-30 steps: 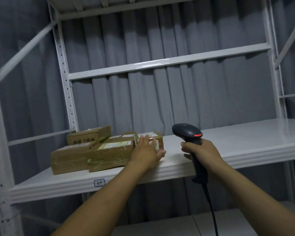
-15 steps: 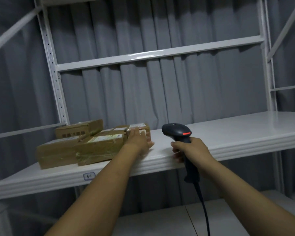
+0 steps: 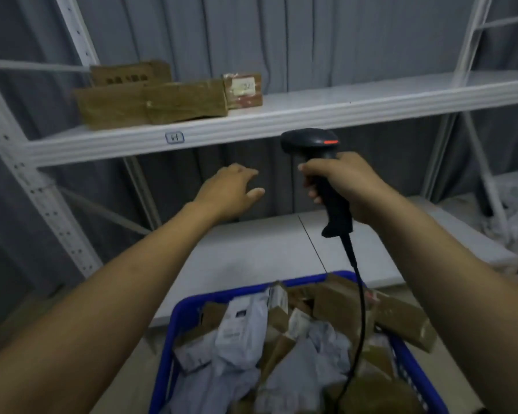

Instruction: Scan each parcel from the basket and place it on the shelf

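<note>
The white shelf (image 3: 371, 106) spans the view. Below it, the blue basket (image 3: 169, 339) is heaped with grey mailer bags (image 3: 240, 324) and brown boxes (image 3: 335, 297). Four brown cartons (image 3: 183, 100) sit grouped at the shelf's left end, the smallest carton (image 3: 243, 89), labelled, rightmost. The right hand (image 3: 347, 186) grips the black scanner (image 3: 310, 140) by its handle, its cable (image 3: 361, 309) hanging over the basket. The left hand (image 3: 228, 192) hovers beside it, fingers loosely spread, holding nothing.

Both bare arms reach forward. The left hand (image 3: 231, 189) hovers palm down, fingers (image 3: 245, 173) loosely spread, holding nothing. The right hand (image 3: 344, 186) grips a scanner (image 3: 311, 140) upright by its handle.
</note>
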Action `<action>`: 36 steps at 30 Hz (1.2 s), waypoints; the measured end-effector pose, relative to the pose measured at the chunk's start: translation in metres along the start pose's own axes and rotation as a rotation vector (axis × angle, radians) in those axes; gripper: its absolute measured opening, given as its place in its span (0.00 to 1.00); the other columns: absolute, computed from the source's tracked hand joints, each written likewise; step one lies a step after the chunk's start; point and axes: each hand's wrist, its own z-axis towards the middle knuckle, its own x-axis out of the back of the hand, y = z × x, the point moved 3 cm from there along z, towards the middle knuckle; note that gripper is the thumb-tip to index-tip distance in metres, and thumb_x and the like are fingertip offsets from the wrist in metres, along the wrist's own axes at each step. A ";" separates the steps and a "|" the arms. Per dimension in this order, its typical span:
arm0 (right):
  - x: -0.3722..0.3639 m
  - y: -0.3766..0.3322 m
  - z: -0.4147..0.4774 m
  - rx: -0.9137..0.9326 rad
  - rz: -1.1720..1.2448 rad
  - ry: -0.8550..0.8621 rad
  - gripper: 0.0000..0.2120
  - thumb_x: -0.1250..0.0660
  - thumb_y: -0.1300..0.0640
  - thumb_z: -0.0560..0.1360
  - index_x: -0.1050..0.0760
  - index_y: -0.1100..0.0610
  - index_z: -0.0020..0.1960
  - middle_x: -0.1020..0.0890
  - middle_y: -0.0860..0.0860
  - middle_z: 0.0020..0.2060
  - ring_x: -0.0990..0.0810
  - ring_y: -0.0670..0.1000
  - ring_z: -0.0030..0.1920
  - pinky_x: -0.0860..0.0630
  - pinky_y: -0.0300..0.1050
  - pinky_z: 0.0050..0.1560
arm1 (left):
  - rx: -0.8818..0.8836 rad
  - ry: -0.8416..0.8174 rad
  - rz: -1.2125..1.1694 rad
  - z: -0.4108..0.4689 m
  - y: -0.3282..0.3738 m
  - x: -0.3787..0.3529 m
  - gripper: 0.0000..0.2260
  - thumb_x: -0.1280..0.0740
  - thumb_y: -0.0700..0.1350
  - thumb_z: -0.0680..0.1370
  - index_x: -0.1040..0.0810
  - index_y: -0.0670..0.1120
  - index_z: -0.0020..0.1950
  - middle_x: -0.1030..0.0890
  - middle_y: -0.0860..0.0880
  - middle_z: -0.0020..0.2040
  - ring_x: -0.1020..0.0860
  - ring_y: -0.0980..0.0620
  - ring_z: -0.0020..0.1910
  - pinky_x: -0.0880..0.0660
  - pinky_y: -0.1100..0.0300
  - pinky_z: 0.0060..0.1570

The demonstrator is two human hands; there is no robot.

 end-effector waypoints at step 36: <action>-0.081 0.239 -0.110 -0.454 0.289 -0.011 0.11 0.30 0.62 0.74 0.20 0.61 0.56 0.15 0.59 0.50 0.17 0.60 0.53 0.22 0.57 0.58 | 0.623 0.045 -1.210 -0.231 0.003 -0.216 0.31 0.23 0.41 0.69 0.33 0.52 0.67 0.30 0.49 0.63 0.26 0.55 0.60 0.25 0.73 0.45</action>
